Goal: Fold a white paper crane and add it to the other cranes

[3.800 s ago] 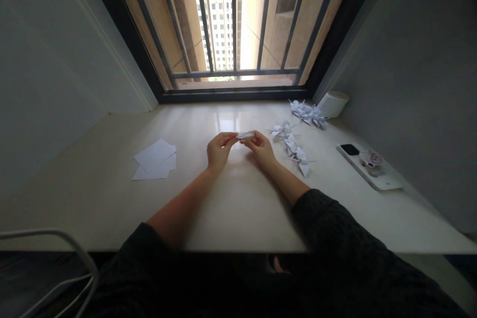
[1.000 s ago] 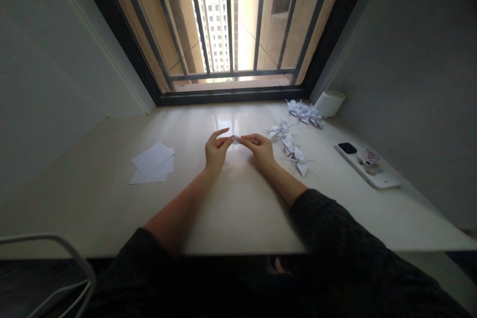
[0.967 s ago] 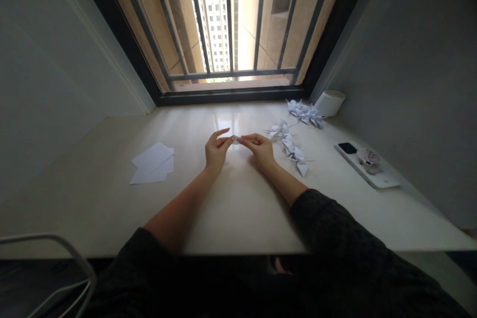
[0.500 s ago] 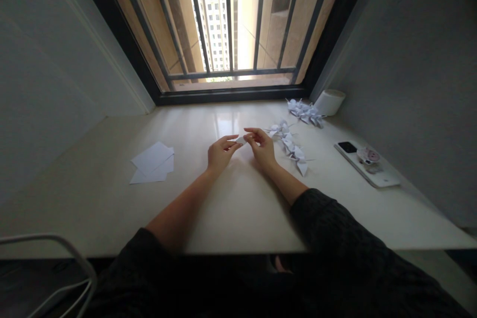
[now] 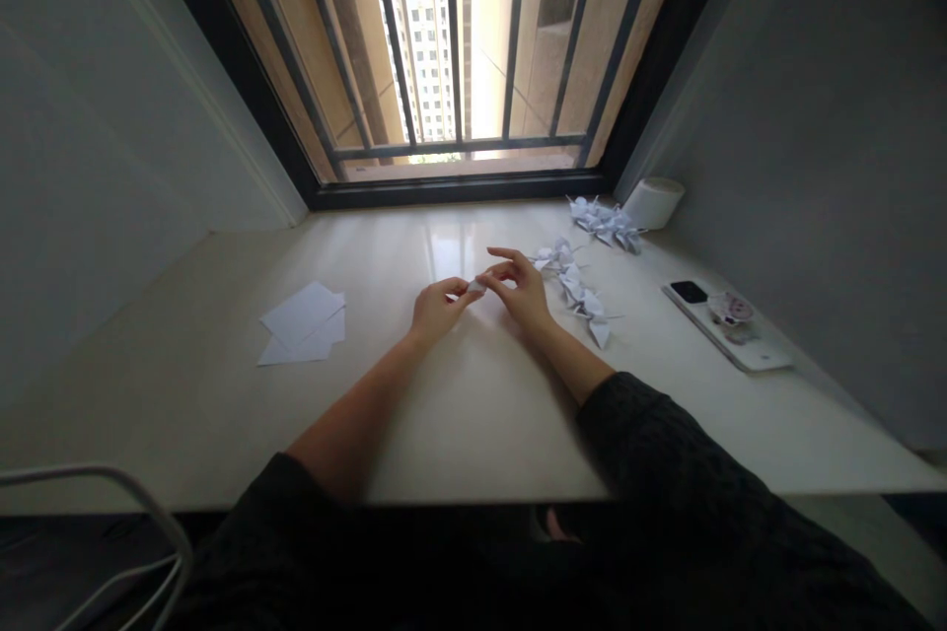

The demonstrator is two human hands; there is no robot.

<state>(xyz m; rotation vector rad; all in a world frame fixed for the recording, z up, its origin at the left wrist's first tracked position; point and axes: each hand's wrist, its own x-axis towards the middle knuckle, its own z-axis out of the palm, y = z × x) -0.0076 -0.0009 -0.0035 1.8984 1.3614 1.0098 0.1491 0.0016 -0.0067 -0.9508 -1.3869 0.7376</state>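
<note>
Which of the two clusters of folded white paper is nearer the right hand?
The front cluster, strung out just beside the right hand; the rear cluster sits farther back, next to the white cylinder.

1 head view, seemingly forward-down

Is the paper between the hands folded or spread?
Folded, apparently: the paper shows as a small piece between left hand and right hand, far smaller than the flat sheets; creases unclear.

A small white paper piece (image 5: 476, 286) was pinched by the left hand (image 5: 438, 309) and the right hand (image 5: 522, 296); sheets (image 5: 302, 317) were spread at left, folded paper figures (image 5: 575, 290) and a phone (image 5: 735, 339) placed at right.
</note>
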